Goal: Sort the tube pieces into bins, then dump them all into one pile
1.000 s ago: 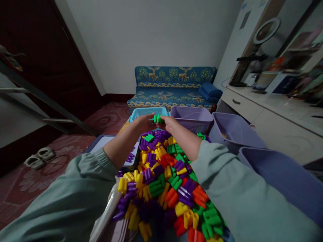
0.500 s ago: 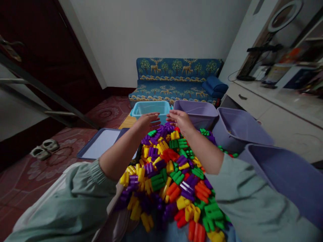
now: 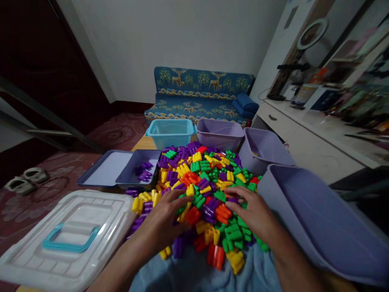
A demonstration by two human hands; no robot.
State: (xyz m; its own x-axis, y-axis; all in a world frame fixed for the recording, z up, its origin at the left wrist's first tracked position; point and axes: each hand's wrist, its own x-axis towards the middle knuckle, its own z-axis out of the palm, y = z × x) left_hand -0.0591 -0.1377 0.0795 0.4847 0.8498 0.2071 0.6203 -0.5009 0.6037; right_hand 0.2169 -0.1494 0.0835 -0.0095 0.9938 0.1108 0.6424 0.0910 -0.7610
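A large heap of plastic building blocks (image 3: 209,209) in purple, yellow, green and red lies spread before me. My left hand (image 3: 170,211) is over the near left part of the heap, its fingers apart and nothing seen in them. On the right side, my right hand (image 3: 251,207) hovers at or just over green and red blocks, fingers spread. Whether the fingertips touch the blocks I cannot tell. Several purple blocks (image 3: 144,172) lie inside a dark blue hinged box (image 3: 121,178) left of the heap.
A light blue bin (image 3: 172,140) and a purple bin (image 3: 220,140) stand behind the heap. Two more purple bins, one middle right (image 3: 255,160) and one near right (image 3: 306,227), flank it. A white lid with a blue handle (image 3: 69,243) lies at near left. A patterned sofa (image 3: 200,95) is beyond.
Both hands have come back from near the far bins to the near part of the heap and moved apart. The view has shifted, bringing the white lid and the box's inside into sight.
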